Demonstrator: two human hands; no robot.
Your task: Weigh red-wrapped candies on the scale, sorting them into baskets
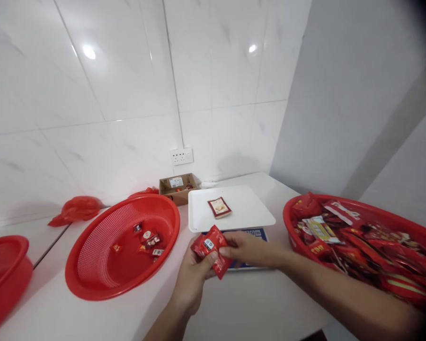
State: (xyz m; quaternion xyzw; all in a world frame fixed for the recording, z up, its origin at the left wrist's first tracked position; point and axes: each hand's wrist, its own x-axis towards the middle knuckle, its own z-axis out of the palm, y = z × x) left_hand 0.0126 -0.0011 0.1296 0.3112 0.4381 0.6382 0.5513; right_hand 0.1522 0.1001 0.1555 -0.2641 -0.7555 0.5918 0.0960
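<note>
Between both hands is a small red snack packet (213, 247) with a white label patch. My left hand (198, 267) grips its left and lower side, thumb on the front. The fingers of my right hand (239, 246) pinch its right edge. Just beyond them stands a scale with a white weighing plate (250, 208) and a blue front panel (261, 233), partly hidden by my right hand. One dark red and cream packet (219, 207) lies on the plate.
To the left, a red perforated basket (92, 255) holds several small packets. At right, another red basket (291, 222) is heaped with packaged snacks. A cardboard box (179, 195), red plastic bags (78, 209) and a wall socket (181, 156) are behind. Another red basket (7, 279) stands far left.
</note>
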